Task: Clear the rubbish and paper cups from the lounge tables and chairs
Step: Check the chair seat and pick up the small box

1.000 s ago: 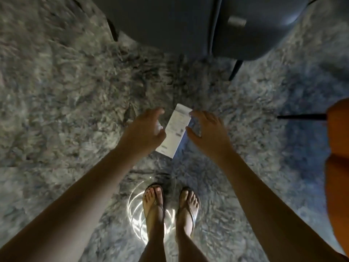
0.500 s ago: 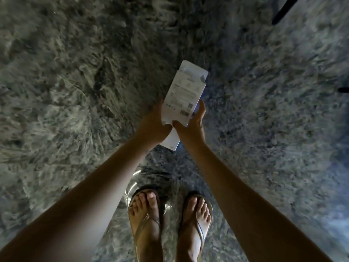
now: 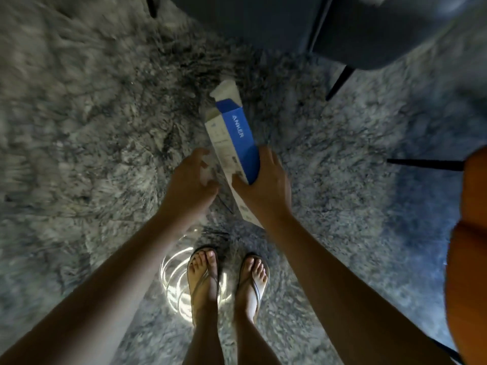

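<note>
Gripping a blue-and-white, open-flapped carton (image 3: 237, 133) is the right hand (image 3: 266, 188); left hand (image 3: 187, 185) unclear.

We list: shaggy grey rug (image 3: 92, 127) covering the whole floor; dark grey upholstered chair (image 3: 369, 35) at top, on thin black legs (image 3: 340, 80); orange seat (image 3: 471, 233) at right edge; bright light rings (image 3: 174, 275) on the rug, low centre.
</note>
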Demonstrator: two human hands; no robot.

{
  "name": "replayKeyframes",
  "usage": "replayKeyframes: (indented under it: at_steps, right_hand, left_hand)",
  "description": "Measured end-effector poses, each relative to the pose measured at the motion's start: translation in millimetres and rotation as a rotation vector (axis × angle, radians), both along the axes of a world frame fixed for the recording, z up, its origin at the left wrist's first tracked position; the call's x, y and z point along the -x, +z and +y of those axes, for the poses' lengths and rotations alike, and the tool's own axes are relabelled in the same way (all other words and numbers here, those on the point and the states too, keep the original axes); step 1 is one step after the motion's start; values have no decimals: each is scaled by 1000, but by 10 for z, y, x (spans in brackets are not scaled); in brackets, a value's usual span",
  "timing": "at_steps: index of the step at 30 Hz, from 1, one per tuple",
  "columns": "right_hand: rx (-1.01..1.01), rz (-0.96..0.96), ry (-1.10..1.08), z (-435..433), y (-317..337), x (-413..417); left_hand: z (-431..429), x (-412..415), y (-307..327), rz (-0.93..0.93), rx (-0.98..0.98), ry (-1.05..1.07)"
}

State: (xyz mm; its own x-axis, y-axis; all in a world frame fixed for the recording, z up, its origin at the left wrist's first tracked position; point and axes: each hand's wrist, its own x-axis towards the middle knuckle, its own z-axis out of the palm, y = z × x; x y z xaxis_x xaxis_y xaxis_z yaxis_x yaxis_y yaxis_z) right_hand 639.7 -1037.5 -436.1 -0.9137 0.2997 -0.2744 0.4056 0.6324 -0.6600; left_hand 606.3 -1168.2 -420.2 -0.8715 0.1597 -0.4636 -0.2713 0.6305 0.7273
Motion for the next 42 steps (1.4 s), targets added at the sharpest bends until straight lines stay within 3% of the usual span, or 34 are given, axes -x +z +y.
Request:
replayKeyframes:
  at_steps: [6, 15, 22, 31, 42]
  right_hand:
    - [-143, 179, 191, -239, 1711, 526]
    - [-202, 430, 472, -994, 4304, 1658]
    - [-229, 563, 601, -1737, 5735, 2652]
    - [-289, 692, 582, -2884, 6832, 4204]
    - [-353, 667, 372, -3432, 7094, 6697]
  left_hand:
    - [-590, 533, 1691, 225, 123, 37]
    - [-1678, 1104, 4374, 437, 372, 131]
    - [-2420, 1673, 5842, 618, 409, 220]
    - [-3546, 3248, 6936, 772, 408, 168]
    - [-4153, 6138, 7087, 826, 392, -26]
